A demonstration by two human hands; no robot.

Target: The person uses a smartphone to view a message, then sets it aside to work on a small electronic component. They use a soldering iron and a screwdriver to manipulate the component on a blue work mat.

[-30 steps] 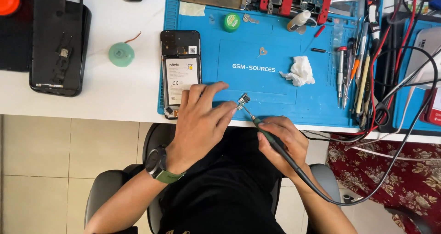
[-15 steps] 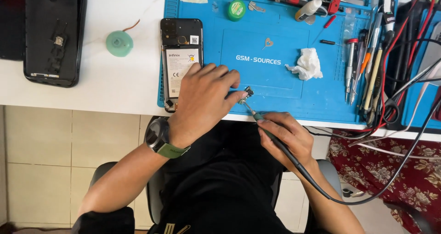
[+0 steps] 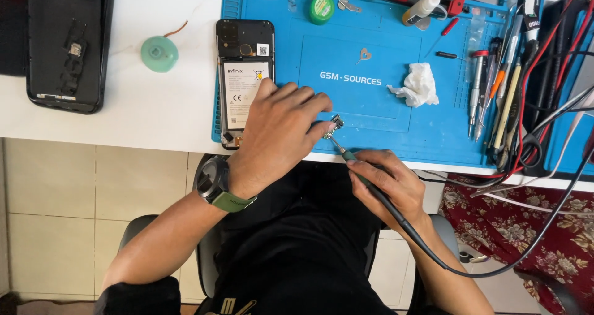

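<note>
My left hand (image 3: 278, 132) pinches a small metal circuit part (image 3: 337, 122) over the front edge of the blue work mat (image 3: 371, 111). A watch sits on that wrist. My right hand (image 3: 387, 182) grips a corded soldering iron (image 3: 346, 156). Its tip touches the small part. An opened phone (image 3: 242, 80) with its battery showing lies on the mat's left side, just left of my left hand.
A crumpled white tissue (image 3: 416, 85) lies on the mat. Screwdrivers and tweezers (image 3: 495, 86) and cables fill the right side. A green round tin (image 3: 322, 8), a green solder-wick reel (image 3: 159, 53) and a black phone back cover (image 3: 68, 43) lie on the white table.
The view has shifted a little. Both hands stay at the mat's front edge, still holding the small part and the iron; the iron tip stays on the part.
</note>
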